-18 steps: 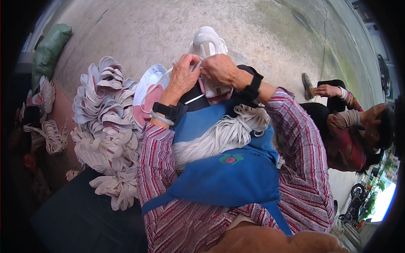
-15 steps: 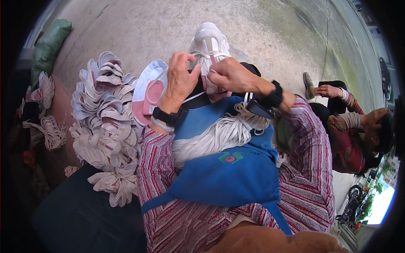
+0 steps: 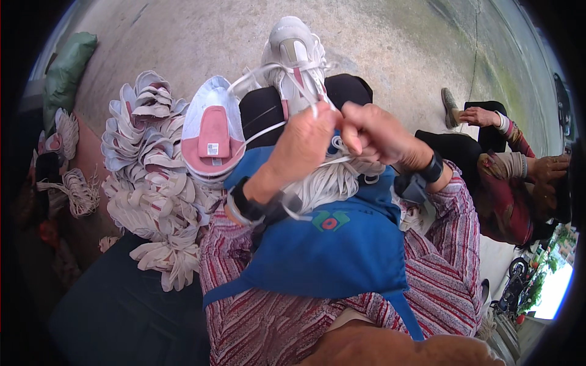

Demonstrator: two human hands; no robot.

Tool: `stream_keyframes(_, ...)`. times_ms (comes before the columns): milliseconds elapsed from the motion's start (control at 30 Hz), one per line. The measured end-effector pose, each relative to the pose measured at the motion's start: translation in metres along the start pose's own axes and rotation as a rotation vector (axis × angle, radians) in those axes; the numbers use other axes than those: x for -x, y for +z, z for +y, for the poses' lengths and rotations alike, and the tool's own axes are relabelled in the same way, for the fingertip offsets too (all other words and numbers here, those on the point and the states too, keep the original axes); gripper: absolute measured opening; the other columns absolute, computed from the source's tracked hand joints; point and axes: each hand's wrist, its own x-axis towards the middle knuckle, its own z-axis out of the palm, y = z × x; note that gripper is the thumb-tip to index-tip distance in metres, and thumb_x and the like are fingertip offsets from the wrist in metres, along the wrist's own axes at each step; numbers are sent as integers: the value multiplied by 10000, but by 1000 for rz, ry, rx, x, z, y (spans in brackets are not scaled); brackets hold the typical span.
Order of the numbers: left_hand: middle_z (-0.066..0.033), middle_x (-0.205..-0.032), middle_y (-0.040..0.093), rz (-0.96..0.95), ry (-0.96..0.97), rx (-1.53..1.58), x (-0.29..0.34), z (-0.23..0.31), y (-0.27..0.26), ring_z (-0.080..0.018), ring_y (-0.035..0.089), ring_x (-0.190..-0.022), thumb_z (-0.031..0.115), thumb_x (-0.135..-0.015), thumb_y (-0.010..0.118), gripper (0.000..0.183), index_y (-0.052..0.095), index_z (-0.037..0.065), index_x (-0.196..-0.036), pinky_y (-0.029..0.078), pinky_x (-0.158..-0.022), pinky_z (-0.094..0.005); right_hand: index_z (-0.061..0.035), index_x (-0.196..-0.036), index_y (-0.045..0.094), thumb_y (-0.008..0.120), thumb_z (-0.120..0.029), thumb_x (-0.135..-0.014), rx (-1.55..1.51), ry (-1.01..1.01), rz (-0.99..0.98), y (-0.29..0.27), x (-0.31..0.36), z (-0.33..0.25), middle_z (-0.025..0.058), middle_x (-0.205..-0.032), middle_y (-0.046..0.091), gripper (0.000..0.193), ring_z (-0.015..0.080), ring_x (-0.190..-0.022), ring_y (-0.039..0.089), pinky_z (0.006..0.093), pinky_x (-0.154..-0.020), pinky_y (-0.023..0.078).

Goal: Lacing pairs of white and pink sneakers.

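Observation:
A white and pink sneaker [image 3: 294,58] rests between my knees, toe pointing away from me. White shoelace [image 3: 310,96] stretches from its eyelets to my left hand [image 3: 308,139], which is closed on it. Close beside it, my right hand [image 3: 379,135] is curled shut, its thumb and forefinger against the left fingers; what it pinches is hidden. Beneath both hands a thick bundle of white shoelaces [image 3: 320,189] lies on my blue apron [image 3: 329,256]. Another loose lace end loops left past my knee toward a white shoe upper with pink lining [image 3: 213,137].
Left of me is a tall heap of white and pink shoe uppers [image 3: 149,183]. Farther left lie another lace bundle [image 3: 76,192] and a green sack [image 3: 67,76]. A seated person [image 3: 506,165] is at the right, with a motorcycle [image 3: 513,283] behind.
Both hands have drawn back from the sneaker toward my lap and come together, pulling lace with them. The sneaker shifted slightly away; the pink-lined upper shows fully now.

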Motion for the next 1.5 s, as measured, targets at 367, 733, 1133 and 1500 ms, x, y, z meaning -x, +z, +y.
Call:
stream_keyframes(367, -134, -794, 577, -39, 419, -188, 33, 15, 46, -203, 574, -693, 80, -926, 442, 138, 502, -38, -963, 448, -599, -332, 57, -760, 613, 231, -578, -939, -628, 48, -292, -21, 6, 31, -80, -480, 251, 762, 34, -356, 224, 176, -312, 161)
stream_keyframes(733, -149, -765, 587, -928, 275, -249, 33, 35, 55, -277, 604, -696, 130, -878, 501, 158, 517, 2, -968, 475, -626, -353, -7, -902, 592, 440, -252, -959, 208, -274, 65, -9, 55, 0, -36, -553, 441, 294, 51, -435, 380, 221, -400, 303)
stream_keyframes(1133, 76, -519, 303, 142, -275, 966, -35, -47, -43, -30, 286, -399, 238, -957, 444, 224, 513, 31, -912, 306, -380, -188, 7, -867, 570, 473, -323, -936, 880, -242, -579, 22, 12, 20, 168, -708, 553, 351, 339, -670, 574, 404, -599, 462)
stream_keyframes(1500, 63, -547, 391, 93, -237, -217, 30, -27, -35, -22, 356, -444, 276, -957, 438, 274, 551, 28, -933, 299, -404, -190, -23, -918, 585, 580, -158, -849, 1123, -639, 755, -57, -92, 34, 117, -793, 587, 151, 229, -657, 594, 320, -583, 485)
